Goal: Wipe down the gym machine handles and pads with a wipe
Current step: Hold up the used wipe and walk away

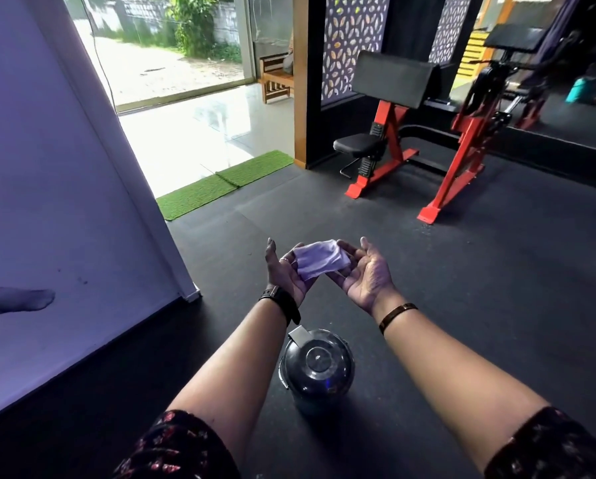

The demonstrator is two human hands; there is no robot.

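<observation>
Both hands are out in front of the body over the black rubber floor (462, 288), sharing one pale lilac wipe (320, 259) between them. The left hand (286, 271) grips the wipe's left edge with its fingers curled round it and the thumb standing up. The right hand (365, 271) lies palm up, its fingers curled under and against the right edge, so it too holds the cloth. The wipe is folded into a thick pad with nothing hanging loose. That suits the job, since a folded pad gives a firm face to press along a surface.

Near the body, directly below the forearms, a dark round tub (317, 364) stands on the floor with its lid flap raised. It is probably where the wipes come from, and it has been left within easy reach for taking another.

The gym machine (462, 140), red-framed, stands far to the right, well apart from the hands. Its black arm pad (393, 79) sits high and its small seat (357, 145) lower, to the left. Nothing touches either of them, so I judge the wiping itself is not yet begun and the person must first cross the floor. A green grass mat (220, 184) lies at the doorway on the far left, beside a white wall (47, 167).
</observation>
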